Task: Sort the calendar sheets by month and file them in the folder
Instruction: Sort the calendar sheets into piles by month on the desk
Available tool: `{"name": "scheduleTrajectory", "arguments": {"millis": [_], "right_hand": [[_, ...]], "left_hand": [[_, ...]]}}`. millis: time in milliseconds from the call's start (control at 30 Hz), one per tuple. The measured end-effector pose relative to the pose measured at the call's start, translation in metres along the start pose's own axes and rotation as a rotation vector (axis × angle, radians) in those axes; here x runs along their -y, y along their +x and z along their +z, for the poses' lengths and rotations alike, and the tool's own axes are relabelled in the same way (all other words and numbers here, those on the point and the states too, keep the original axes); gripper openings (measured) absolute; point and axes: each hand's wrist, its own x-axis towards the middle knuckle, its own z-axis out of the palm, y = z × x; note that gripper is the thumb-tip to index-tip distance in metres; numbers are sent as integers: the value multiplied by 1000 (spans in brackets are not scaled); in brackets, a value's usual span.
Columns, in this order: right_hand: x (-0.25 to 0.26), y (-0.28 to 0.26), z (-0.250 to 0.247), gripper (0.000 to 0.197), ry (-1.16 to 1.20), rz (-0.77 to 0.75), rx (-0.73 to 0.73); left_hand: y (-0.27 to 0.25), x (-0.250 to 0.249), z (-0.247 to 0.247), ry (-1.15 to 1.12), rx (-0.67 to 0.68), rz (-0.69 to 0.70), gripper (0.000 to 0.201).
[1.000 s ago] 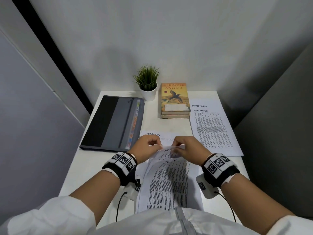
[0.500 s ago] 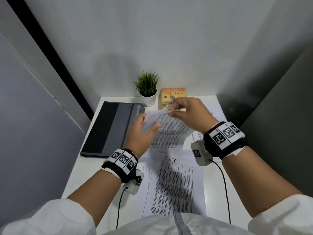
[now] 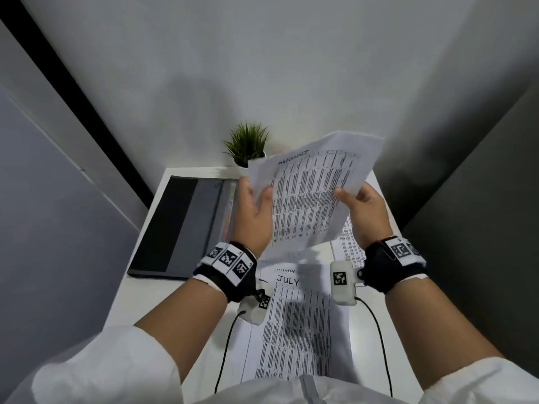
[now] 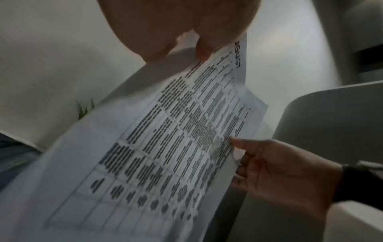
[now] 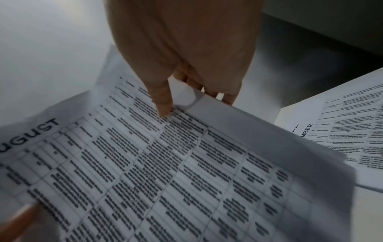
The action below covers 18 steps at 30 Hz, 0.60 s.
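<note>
August sheet (image 3: 315, 196): white, black gridded text, black heading. July sheet (image 3: 297, 325): white, black heading, dense black text columns. Folder (image 3: 178, 225): black left band, grey right part, multicoloured tab strip at its right edge. Plant (image 3: 246, 142): green spikes, white pot. Table (image 3: 140, 295): white. Wristbands (image 3: 227, 265): black with white square-code tags. Sleeves (image 3: 102, 371): white. Walls: grey.

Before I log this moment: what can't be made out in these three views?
- Book: hidden in the head view behind the raised AUGUST sheet.
- Table text on that sheet: blurred in every view.
- Sheet under the JULY sheet: heading mostly covered.
- Folder contents: only tab edges show, too small.
</note>
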Motion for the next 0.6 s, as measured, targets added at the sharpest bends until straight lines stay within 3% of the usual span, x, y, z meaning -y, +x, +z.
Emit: {"name": "scheduleTrajectory", "arguments": {"millis": [167,200,267,333,433,600], "right_hand": [[-20,5,-3,20,69,-46,-30],[-30,3,-2,19,35,-14,-43],[-57,1,0,21,-23,109,-59],[-81,0,6,26,-49,223,-43],[-97,6,13,28,-140,273,-34],[-103,21,2,27,-76,285,-90]], "left_hand": [[-5,34,1,16,5,-13,62],[-7,44,0,59,10,-22,57],[-14,64,2,172,7,-16,23],[-17,80,7,264,23,-29,20],[-11,88,13,307,63,-118,11],[5,74,15,320,34,-133,37]]}}
